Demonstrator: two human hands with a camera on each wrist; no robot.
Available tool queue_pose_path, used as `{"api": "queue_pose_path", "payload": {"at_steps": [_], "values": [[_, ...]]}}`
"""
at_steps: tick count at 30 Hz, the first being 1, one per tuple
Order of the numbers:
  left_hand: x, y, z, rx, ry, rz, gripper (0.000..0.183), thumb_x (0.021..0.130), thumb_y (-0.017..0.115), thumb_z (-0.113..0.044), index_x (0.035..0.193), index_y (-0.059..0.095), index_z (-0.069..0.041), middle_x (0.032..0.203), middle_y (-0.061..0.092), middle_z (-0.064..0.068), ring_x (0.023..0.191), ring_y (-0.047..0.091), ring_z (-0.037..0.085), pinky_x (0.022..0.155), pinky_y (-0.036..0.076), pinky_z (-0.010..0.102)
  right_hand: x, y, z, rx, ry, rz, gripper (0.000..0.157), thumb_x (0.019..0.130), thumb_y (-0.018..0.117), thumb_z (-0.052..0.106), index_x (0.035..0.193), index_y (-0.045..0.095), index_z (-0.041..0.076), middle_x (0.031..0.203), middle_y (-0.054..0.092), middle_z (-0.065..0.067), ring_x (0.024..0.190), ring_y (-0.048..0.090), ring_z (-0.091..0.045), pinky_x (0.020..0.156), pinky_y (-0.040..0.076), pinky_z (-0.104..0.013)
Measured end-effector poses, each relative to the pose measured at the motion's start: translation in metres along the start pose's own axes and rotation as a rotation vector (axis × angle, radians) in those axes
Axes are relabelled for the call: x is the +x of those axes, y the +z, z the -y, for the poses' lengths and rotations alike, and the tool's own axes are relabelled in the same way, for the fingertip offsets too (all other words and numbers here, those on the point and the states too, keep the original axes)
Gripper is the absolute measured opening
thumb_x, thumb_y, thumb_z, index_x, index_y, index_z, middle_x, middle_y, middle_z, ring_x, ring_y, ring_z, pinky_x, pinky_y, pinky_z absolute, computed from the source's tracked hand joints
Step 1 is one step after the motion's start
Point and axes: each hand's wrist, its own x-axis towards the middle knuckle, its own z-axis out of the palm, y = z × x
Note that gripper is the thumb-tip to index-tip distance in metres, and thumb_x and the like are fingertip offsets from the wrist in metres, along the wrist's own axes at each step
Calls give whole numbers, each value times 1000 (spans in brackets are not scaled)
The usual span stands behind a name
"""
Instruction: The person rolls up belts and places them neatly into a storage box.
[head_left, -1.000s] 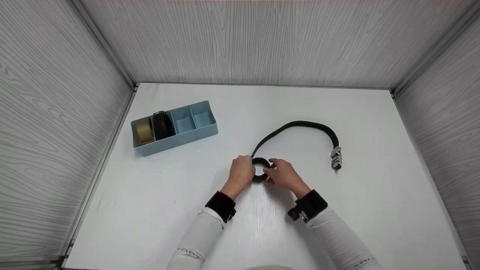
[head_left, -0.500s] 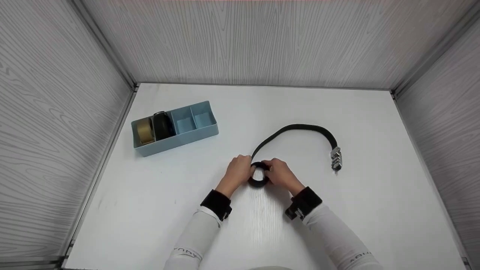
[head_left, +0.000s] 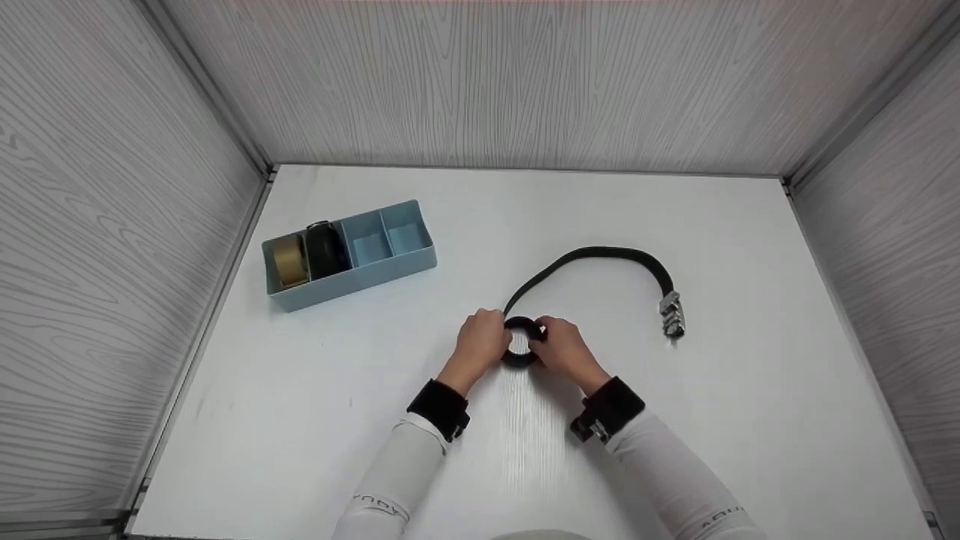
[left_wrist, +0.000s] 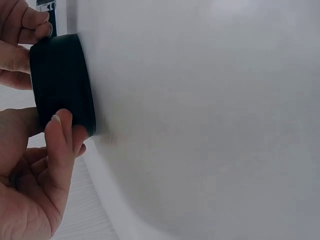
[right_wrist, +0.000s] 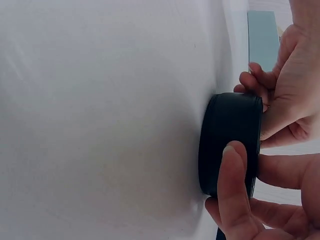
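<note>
A black belt lies on the white table, partly wound into a ring-shaped coil (head_left: 517,361). From the coil its loose strap (head_left: 607,253) arcs away to the right and ends in a silver buckle (head_left: 673,315). My left hand (head_left: 480,341) grips the coil's left side, thumb inside the ring. On the right side my right hand (head_left: 568,349) pinches the coil between thumb and fingers. In the left wrist view the coil (left_wrist: 60,75) stands on its edge between both hands. Fingers lie along its outer face (right_wrist: 232,125) in the right wrist view.
A blue-grey divided box (head_left: 360,281) stands at the back left. A tan roll (head_left: 289,261) and a dark rolled item (head_left: 324,253) with a metal loop sit in its left compartments. Wood-grained panels (head_left: 510,90) enclose the table's back and sides.
The right fingers have closed around the coil's right side. The coil shifted slightly toward me, then back up. The strap's arc dipped a little, while the buckle stayed nearly in place.
</note>
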Motion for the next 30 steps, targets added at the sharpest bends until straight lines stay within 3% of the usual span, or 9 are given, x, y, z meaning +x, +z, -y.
{"api": "queue_pose_path", "payload": {"at_steps": [6,11,16,22,30], "values": [[1,-2,4,-40,29,34,20,93,64,-15,84,65,3,81,64,16,75,64,28,66,52,40,4,0,-1,-29,-70,5,25,85,64,0,109,68,-4,97,68,-16,88,61,-28,83,48,-42],[1,0,4,-40,40,50,12,93,63,-10,89,65,1,85,67,17,76,65,25,65,51,38,5,-1,0,-34,-114,29,30,84,63,-4,112,70,0,91,65,-14,80,55,-25,77,46,-40],[1,1,-1,10,49,43,10,90,59,-3,86,67,2,85,68,18,76,67,29,64,52,40,3,0,0,-24,-82,17,30,86,64,0,116,67,-3,98,65,-16,86,58,-27,81,48,-42],[2,0,-2,34,20,64,10,88,59,-2,89,67,3,87,67,19,78,68,31,65,53,41,-2,3,1,2,-2,0,24,86,66,7,106,65,-6,92,65,-14,84,60,-27,79,49,-41],[4,-6,3,64,37,96,14,89,66,-12,85,67,1,85,65,14,74,64,25,65,52,38,4,1,-2,-51,-112,18,20,84,63,-4,102,70,-3,86,64,-12,80,56,-26,78,47,-42]]}}
